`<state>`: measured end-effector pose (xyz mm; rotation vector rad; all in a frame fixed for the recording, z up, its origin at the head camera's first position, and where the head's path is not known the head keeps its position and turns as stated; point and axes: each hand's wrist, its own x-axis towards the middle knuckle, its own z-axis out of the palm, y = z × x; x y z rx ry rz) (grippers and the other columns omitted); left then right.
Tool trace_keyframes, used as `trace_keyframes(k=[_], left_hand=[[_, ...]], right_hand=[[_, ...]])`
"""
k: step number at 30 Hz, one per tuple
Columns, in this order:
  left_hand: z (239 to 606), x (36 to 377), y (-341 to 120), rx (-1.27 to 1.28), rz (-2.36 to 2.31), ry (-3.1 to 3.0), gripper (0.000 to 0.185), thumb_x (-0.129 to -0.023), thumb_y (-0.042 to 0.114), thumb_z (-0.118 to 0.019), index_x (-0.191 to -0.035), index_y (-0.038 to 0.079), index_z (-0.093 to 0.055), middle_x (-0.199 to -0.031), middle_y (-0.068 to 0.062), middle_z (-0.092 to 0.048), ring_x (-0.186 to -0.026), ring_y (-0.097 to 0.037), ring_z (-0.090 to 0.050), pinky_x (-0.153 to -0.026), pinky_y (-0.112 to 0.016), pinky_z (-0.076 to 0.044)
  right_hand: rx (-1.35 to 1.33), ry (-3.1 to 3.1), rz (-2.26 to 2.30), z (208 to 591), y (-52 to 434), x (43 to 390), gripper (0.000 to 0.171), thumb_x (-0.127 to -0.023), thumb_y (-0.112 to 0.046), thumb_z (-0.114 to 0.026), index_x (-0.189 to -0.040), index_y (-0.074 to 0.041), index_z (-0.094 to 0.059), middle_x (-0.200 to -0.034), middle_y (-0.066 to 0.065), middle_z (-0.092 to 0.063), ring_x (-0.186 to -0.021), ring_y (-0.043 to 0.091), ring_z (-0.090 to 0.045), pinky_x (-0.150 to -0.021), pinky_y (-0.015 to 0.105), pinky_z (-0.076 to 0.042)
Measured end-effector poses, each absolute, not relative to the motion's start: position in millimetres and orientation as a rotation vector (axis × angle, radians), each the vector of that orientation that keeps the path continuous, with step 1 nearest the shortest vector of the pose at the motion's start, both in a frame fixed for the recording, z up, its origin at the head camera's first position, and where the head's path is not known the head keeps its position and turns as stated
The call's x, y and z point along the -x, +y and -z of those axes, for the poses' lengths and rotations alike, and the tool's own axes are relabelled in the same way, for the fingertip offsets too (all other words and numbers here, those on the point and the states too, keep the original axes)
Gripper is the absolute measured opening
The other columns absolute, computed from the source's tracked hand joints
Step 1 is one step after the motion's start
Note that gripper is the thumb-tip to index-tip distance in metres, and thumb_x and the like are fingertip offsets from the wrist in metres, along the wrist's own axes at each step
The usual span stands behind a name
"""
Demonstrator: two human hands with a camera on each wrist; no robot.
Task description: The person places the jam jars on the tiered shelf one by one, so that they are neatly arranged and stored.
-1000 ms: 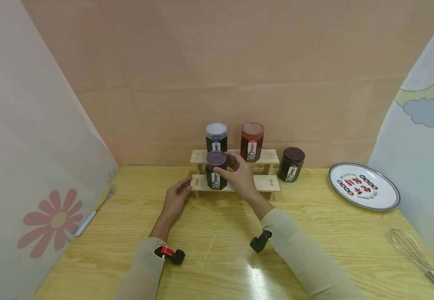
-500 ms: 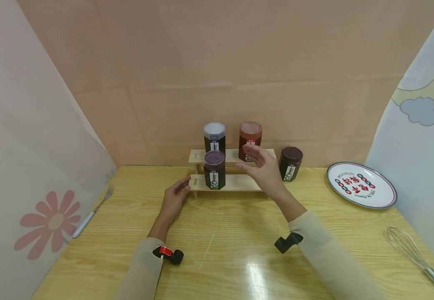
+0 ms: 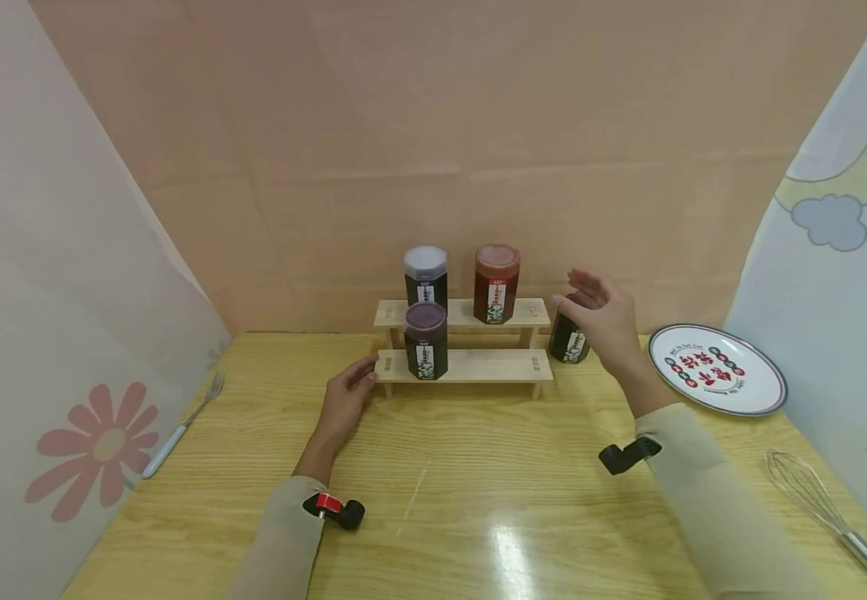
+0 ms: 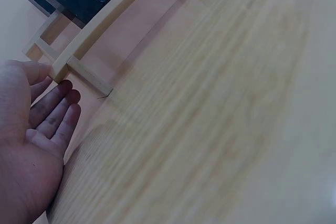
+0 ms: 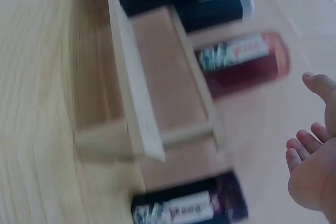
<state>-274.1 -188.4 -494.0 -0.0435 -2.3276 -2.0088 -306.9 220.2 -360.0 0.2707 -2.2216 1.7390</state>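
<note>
A two-step wooden rack (image 3: 489, 364) stands against the backdrop. At its left end my left hand (image 3: 347, 400) holds the lower step's corner, thumb (image 4: 39, 71) on the wood and the other fingers loosely bent. A purple-lidded jar (image 3: 426, 346) sits on the lower step's left part. On the upper step are a white-lidded jar (image 3: 426, 271), partly hidden by the purple-lidded one, and a red jar (image 3: 496, 287). My right hand (image 3: 608, 323) is beside a dark jar (image 3: 570, 342) on the table, partly covering it; its fingers are spread and hold nothing.
A white plate (image 3: 767, 379) with red characters rests at the right, against the side wall. Nearer on that side lies a wire whisk (image 3: 816, 504). A fork (image 3: 186, 423) with a pale handle lies at the left edge of the table (image 3: 433, 517).
My right hand has let go of the purple-lidded jar on the lower step and moved right to the dark jar. The left hand has stayed at the rack's end.
</note>
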Motion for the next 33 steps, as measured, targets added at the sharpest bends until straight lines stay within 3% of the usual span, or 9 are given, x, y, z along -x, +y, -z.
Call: trace_keyframes(k=[4,8,10,12,20,27,29,33], left_hand=[[494.4,274.3,-188.4,0.044,2.032,-2.309,0.04,-0.107,0.017,-0.058,-0.147,0.014,-0.058,-0.152,-0.01,-0.057,-0.142,-0.023,-0.053,-0.104,-0.013,-0.049],[494.8,274.1,-188.3,0.049,2.04,-2.306,0.041,-0.107,0.018,-0.059,-0.147,0.014,-0.058,-0.152,-0.01,-0.057,-0.142,-0.023,-0.052,-0.102,-0.011,-0.048],[495.0,274.2,-188.3,0.054,2.032,-2.304,0.041,-0.106,0.018,-0.059,-0.147,0.014,-0.058,-0.152,-0.01,-0.057,-0.142,-0.023,-0.053,-0.102,-0.011,-0.048],[494.7,273.8,-188.3,0.057,2.028,-2.305,0.041,-0.107,0.017,-0.059,-0.147,0.014,-0.058,-0.152,-0.01,-0.057,-0.142,-0.023,-0.053,-0.102,-0.011,-0.049],[494.1,273.2,-187.8,0.062,2.016,-2.306,0.04,-0.107,0.017,-0.058,-0.147,0.014,-0.058,-0.152,-0.01,-0.057,-0.142,-0.024,-0.053,-0.104,-0.014,-0.05],[493.1,272.1,-187.4,0.053,2.003,-2.307,0.039,-0.106,0.017,-0.059,-0.146,0.015,-0.059,-0.15,-0.009,-0.059,-0.141,-0.024,-0.054,-0.103,-0.013,-0.049],[492.8,271.9,-187.3,0.058,2.007,-2.304,0.039,-0.106,0.016,-0.059,-0.146,0.014,-0.059,-0.15,-0.009,-0.059,-0.141,-0.024,-0.054,-0.103,-0.013,-0.049],[492.4,271.7,-187.6,0.066,2.02,-2.301,0.04,-0.106,0.016,-0.058,-0.146,0.014,-0.058,-0.151,-0.01,-0.058,-0.142,-0.024,-0.053,-0.103,-0.013,-0.049]], right_hand=[[-0.189,-2.23,-1.746,369.5,239.8,316.3,0.068,-0.096,-0.022,-0.076,-0.152,-0.001,-0.045,-0.147,0.011,-0.054,-0.126,0.006,-0.057,-0.101,0.008,-0.049],[-0.121,-2.275,-1.705,378.3,255.2,323.6,0.071,-0.096,-0.026,-0.075,-0.155,-0.002,-0.042,-0.149,0.01,-0.052,-0.14,0.022,-0.051,-0.119,0.026,-0.043],[-0.086,-2.302,-1.676,381.5,260.2,327.1,0.072,-0.097,-0.028,-0.074,-0.155,-0.003,-0.041,-0.156,0.017,-0.047,-0.146,0.03,-0.045,-0.124,0.039,-0.037],[-0.063,-2.319,-1.659,384.1,263.7,329.1,0.073,-0.097,-0.03,-0.074,-0.156,-0.003,-0.04,-0.159,0.021,-0.043,-0.149,0.036,-0.041,-0.126,0.044,-0.034],[-0.006,-2.396,-1.65,404.6,273.2,339.1,0.083,-0.095,-0.035,-0.076,-0.16,-0.005,-0.034,-0.163,0.019,-0.039,-0.15,0.037,-0.038,-0.126,0.049,-0.033],[-0.043,-2.447,-1.674,422.1,275.9,345.9,0.087,-0.096,-0.031,-0.074,-0.163,-0.003,-0.025,-0.164,0.024,-0.035,-0.153,0.041,-0.034,-0.125,0.055,-0.033],[-0.035,-2.462,-1.659,424.0,275.2,344.7,0.087,-0.096,-0.032,-0.074,-0.163,-0.004,-0.025,-0.163,0.024,-0.037,-0.151,0.041,-0.037,-0.122,0.05,-0.038],[-0.026,-2.464,-1.639,426.0,272.5,342.4,0.087,-0.096,-0.035,-0.074,-0.162,-0.003,-0.027,-0.158,0.024,-0.043,-0.143,0.036,-0.044,-0.104,0.02,-0.047]])
